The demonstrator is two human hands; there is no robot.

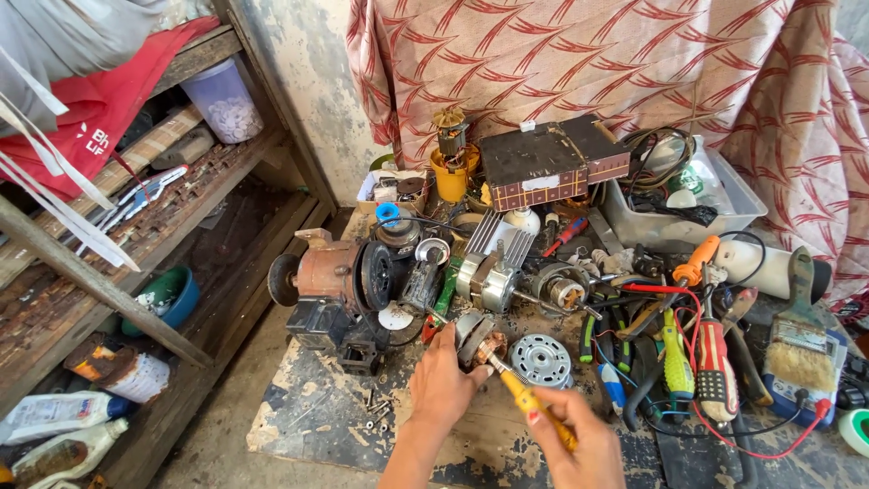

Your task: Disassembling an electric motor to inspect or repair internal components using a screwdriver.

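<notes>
Left hand point(444, 380) gripping small motor point(478, 342) at its 1 o'clock. Right hand point(579, 444) clenching yellow screwdriver point(529, 398), tip touching motor, pointing toward 10 o'clock across cluttered workbench point(317, 426).

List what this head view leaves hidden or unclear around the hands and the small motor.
- Screwdriver tip: hidden inside the small motor.
- Motor's near side: covered by the left hand.
- Right hand: cut off by the bottom edge.
- Loose screws on the bench: too small to tell their type.
</notes>
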